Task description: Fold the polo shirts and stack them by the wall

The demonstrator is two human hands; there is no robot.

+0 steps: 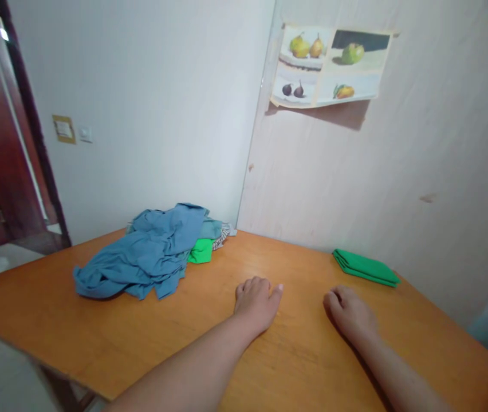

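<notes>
My left hand [258,302] rests palm down on the wooden table, thumb held away from the fingers, with nothing in it. To its right, my right hand [350,312] lies on the tabletop with its fingers curled in and the thumb against them; no object shows in it. A folded green cloth [365,268] is just beyond the right hand, near the table's far right edge. Left of my left hand, a crumpled blue garment [149,246] is heaped on the table. Bright green fabric [201,252] and patterned fabric [225,233] stick out from under it.
The orange-brown table [289,366] meets the walls at the back. A sheet of fruit pictures [330,68] hangs on the right wall. Switches [64,129] are on the left wall, beside a dark red door [7,143].
</notes>
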